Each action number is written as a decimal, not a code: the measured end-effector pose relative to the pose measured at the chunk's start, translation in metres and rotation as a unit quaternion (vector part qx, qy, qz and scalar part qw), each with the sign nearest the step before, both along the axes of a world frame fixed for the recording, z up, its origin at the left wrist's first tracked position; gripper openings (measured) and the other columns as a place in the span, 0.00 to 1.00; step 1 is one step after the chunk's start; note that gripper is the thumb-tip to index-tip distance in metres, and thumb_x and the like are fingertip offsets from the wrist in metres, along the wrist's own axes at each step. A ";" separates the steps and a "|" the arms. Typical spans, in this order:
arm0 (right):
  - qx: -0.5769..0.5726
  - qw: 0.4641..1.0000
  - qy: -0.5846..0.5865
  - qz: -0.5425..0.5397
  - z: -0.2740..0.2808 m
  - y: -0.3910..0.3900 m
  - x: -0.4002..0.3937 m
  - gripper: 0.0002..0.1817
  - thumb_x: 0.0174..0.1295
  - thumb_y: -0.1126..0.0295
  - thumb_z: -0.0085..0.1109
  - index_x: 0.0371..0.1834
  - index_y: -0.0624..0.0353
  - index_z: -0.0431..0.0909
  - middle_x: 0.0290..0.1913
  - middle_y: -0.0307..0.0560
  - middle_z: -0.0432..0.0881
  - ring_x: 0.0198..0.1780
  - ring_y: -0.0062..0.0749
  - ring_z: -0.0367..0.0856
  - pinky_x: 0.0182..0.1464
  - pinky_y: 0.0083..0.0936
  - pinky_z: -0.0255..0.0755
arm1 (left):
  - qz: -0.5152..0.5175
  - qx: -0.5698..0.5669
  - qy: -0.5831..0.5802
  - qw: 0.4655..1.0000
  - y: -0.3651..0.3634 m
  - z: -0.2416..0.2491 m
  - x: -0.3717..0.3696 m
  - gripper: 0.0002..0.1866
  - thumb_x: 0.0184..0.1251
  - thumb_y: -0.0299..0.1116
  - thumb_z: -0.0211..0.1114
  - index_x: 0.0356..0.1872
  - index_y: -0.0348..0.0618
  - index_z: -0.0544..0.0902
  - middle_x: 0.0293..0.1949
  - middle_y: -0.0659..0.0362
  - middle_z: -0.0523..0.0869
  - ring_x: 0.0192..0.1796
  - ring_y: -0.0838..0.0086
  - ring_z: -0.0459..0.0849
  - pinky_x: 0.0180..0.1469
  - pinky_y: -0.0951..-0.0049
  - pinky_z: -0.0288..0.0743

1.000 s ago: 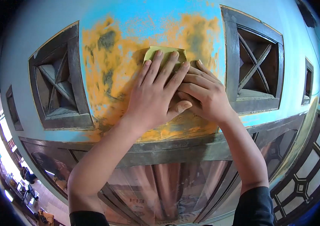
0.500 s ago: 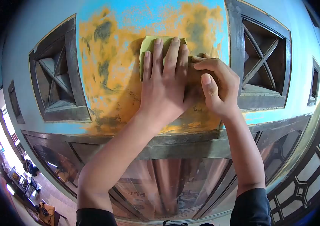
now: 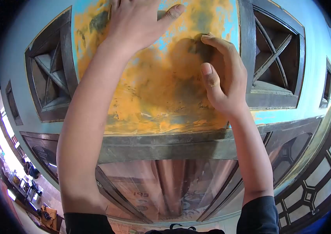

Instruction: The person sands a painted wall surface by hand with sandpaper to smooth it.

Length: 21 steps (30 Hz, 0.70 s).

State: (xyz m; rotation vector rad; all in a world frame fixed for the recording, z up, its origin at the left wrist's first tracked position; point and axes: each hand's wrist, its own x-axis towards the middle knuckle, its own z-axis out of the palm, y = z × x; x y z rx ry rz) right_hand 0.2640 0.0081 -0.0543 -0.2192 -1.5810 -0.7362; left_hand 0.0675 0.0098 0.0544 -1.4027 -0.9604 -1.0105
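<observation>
High on a wall panel [image 3: 146, 93] of patchy orange, grey and blue paint, my left hand [image 3: 134, 23] lies with its back toward me and its thumb spread to the right. The top edge of the view cuts off its fingers. The yellow-green sandpaper that was under it half a second ago is hidden or out of view now. My right hand [image 3: 228, 74] is raised at the panel's right side, thumb and curved fingers apart, with nothing between them. Its fingertips are close to the painted surface, where shadows fall.
Dark wooden vent frames with crossed bars flank the panel, one at left [image 3: 50, 72] and one at right [image 3: 276, 54]. Beneath runs a dark wooden rail [image 3: 165, 146] above glass panes [image 3: 173, 187]. A brown bag [image 3: 48, 216] and other items stand in the room at lower left.
My left hand has moved up and to the left across the panel, and the sandpaper beneath it has gone from sight. My right hand has shifted little, its thumb and fingers now farther apart.
</observation>
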 end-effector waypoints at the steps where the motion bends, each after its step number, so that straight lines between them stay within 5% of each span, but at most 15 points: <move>1: 0.003 1.000 0.000 -0.006 0.000 0.000 0.000 0.22 0.63 0.65 0.62 0.59 0.63 0.77 0.55 0.58 0.82 0.57 0.56 0.82 0.59 0.39 0.76 | 0.001 0.004 0.000 1.000 0.001 0.002 0.000 0.41 0.79 0.61 0.48 0.81 0.42 0.55 0.82 0.48 0.51 0.84 0.47 0.42 0.84 0.48 0.34; 6: 0.022 0.999 -0.006 -0.032 0.002 0.004 -0.003 0.23 0.61 0.66 0.63 0.59 0.62 0.78 0.56 0.58 0.82 0.60 0.56 0.80 0.62 0.42 0.74 | -0.010 0.029 -0.029 0.999 0.013 0.035 -0.012 0.41 0.79 0.65 0.42 0.82 0.47 0.55 0.83 0.53 0.50 0.84 0.50 0.41 0.84 0.48 0.33; 9: 0.013 0.998 -0.004 -0.065 -0.001 0.002 -0.004 0.23 0.60 0.66 0.63 0.59 0.58 0.78 0.59 0.55 0.81 0.64 0.53 0.77 0.66 0.43 0.71 | 0.009 -0.029 -0.028 0.999 -0.016 -0.002 0.006 0.42 0.78 0.66 0.41 0.82 0.50 0.54 0.84 0.55 0.45 0.85 0.52 0.37 0.84 0.49 0.32; 13: 0.025 0.982 0.026 -0.183 -0.008 0.006 -0.005 0.26 0.61 0.66 0.62 0.65 0.50 0.77 0.67 0.49 0.76 0.71 0.51 0.71 0.73 0.50 0.63 | -0.059 0.010 0.170 0.984 0.007 -0.071 -0.014 0.43 0.76 0.70 0.41 0.82 0.53 0.54 0.85 0.56 0.43 0.85 0.50 0.34 0.83 0.44 0.31; 16: 0.025 0.959 0.036 -0.280 -0.010 0.006 -0.011 0.27 0.62 0.64 0.60 0.67 0.48 0.76 0.71 0.47 0.73 0.73 0.50 0.69 0.75 0.54 0.60 | 0.077 -0.071 0.126 0.986 -0.004 -0.063 -0.023 0.45 0.74 0.71 0.42 0.83 0.54 0.52 0.85 0.57 0.42 0.84 0.49 0.33 0.82 0.42 0.29; 20: -0.016 0.941 0.038 -0.335 -0.015 -0.003 -0.019 0.30 0.65 0.59 0.58 0.73 0.43 0.72 0.76 0.45 0.68 0.77 0.48 0.63 0.76 0.59 0.55 | 0.080 -0.110 -0.078 0.988 -0.013 -0.013 -0.030 0.38 0.80 0.63 0.40 0.83 0.55 0.52 0.85 0.58 0.44 0.85 0.53 0.35 0.84 0.46 0.30; 21: -0.023 0.940 0.039 -0.338 -0.016 -0.005 -0.020 0.30 0.65 0.58 0.57 0.73 0.42 0.72 0.77 0.45 0.67 0.78 0.48 0.63 0.77 0.60 0.54 | 0.044 -0.070 -0.054 0.995 -0.019 -0.028 -0.022 0.37 0.79 0.60 0.44 0.82 0.55 0.54 0.84 0.57 0.47 0.84 0.51 0.39 0.83 0.45 0.32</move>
